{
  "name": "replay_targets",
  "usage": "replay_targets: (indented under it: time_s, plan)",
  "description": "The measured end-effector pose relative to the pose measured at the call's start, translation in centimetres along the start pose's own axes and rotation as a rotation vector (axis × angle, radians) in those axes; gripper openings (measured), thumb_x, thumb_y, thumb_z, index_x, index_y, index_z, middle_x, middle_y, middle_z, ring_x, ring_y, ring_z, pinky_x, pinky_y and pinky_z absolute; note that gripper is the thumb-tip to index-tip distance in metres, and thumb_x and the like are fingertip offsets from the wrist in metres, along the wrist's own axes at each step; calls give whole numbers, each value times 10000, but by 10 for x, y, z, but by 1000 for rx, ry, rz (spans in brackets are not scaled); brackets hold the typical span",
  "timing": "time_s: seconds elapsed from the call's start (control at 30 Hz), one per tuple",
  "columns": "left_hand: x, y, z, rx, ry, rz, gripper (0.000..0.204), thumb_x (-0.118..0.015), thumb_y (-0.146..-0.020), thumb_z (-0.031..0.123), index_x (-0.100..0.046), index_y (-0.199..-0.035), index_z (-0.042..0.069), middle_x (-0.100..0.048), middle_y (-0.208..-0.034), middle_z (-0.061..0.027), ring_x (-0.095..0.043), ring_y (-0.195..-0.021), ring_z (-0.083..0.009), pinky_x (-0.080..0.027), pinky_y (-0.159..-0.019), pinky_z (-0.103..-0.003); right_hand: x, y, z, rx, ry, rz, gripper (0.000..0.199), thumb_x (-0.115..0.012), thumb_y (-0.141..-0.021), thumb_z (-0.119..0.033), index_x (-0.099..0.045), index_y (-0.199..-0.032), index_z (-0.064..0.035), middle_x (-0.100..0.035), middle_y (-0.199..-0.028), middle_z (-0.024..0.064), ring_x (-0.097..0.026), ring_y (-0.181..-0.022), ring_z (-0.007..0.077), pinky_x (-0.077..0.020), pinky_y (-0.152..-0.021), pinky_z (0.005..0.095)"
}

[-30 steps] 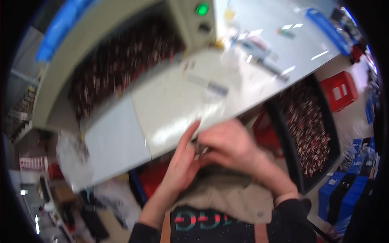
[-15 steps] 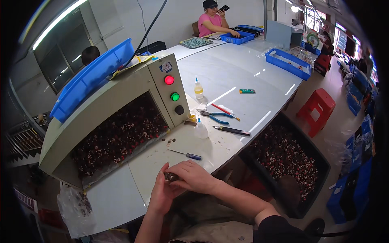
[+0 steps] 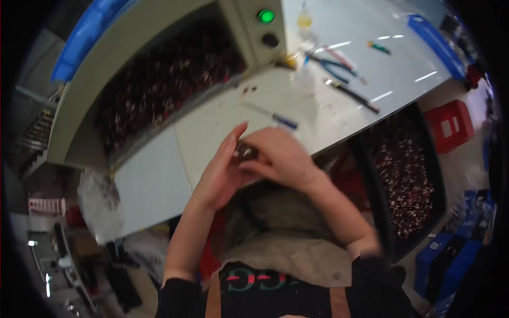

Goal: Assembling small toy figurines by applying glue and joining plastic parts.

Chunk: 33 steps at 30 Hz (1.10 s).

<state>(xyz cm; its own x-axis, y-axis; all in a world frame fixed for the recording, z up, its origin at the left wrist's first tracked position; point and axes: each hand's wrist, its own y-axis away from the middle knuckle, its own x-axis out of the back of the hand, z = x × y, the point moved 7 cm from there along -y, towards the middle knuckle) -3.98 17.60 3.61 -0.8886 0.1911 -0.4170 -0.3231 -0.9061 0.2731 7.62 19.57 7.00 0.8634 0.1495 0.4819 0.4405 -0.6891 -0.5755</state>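
Note:
My left hand (image 3: 219,175) is cupped, palm inward, at the near edge of the table. My right hand (image 3: 283,159) curls against it, fingers bent toward the left palm. Between them sit small dark pieces with pale spots (image 3: 245,151); blur and fingers hide their exact kind and number. Just beyond the hands, a screwdriver with a blue handle (image 3: 285,121) lies on the white table (image 3: 154,175). A few dark bits (image 3: 249,89) are scattered farther off.
A beige machine housing (image 3: 74,122) with a green light (image 3: 266,16) holds a heap of dark, red and white bits (image 3: 164,79). Pliers (image 3: 334,69), a cutter knife (image 3: 352,96) and a squeeze bottle (image 3: 303,82) lie or stand beyond. Right stand a black bin (image 3: 379,185) and red stool (image 3: 449,126).
The view has tipped downward, so the table tools sit higher and my apron shows. My hands stay together around the small dark pieces; the right hand's fingers look slightly lifted and blurred.

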Motion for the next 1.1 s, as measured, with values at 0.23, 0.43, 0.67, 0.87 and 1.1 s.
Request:
replay_targets:
  time_s: [0.23,0.43,0.67,0.87,1.1]
  plan:
    - [3,-5,-3,87,-5,-15,617,-379,-977,459,-210,-1453,104,-535,-1154,-100,-564,-1068,-198,-477,-924,-423,-4,3,7,106,68,142,382,-778,-650,-241,-615,-934,-45,-602,-862,72,-576,-793,265,-450,-693,353]
    - [-2,5,-9,128,61,-55,548,-311,-1000,405,-240,-1456,109,-504,-1294,-106,-559,-1126,-225,-503,-905,-416,-7,11,0,163,85,171,354,-773,-629,-223,-599,-889,-58,-586,-853,49,-563,-767,240,-448,-672,341]
    - [-6,2,-8,142,84,-34,548,-344,-992,399,-262,-1448,106,-512,-1281,-93,-575,-1092,-210,-509,-894,-397,-2,10,-1,194,80,183,375,-793,-598,-193,-608,-887,-40,-586,-831,63,-564,-764,256,-451,-682,353]
    - [0,1,-11,104,107,-15,566,-378,-981,409,-269,-1445,103,-582,-1147,-86,-593,-1038,-198,-507,-882,-386,-2,9,-1,145,90,157,406,-817,-609,-170,-583,-920,-51,-594,-846,64,-571,-770,254,-458,-693,345]
    - [-5,2,-10,87,90,-85,665,-470,-932,451,-260,-1445,83,-609,-1042,-86,-598,-1018,-200,-463,-925,-391,2,10,5,146,-193,214,409,-808,-590,-77,-533,-892,-69,-568,-827,50,-566,-768,252,-466,-672,350]
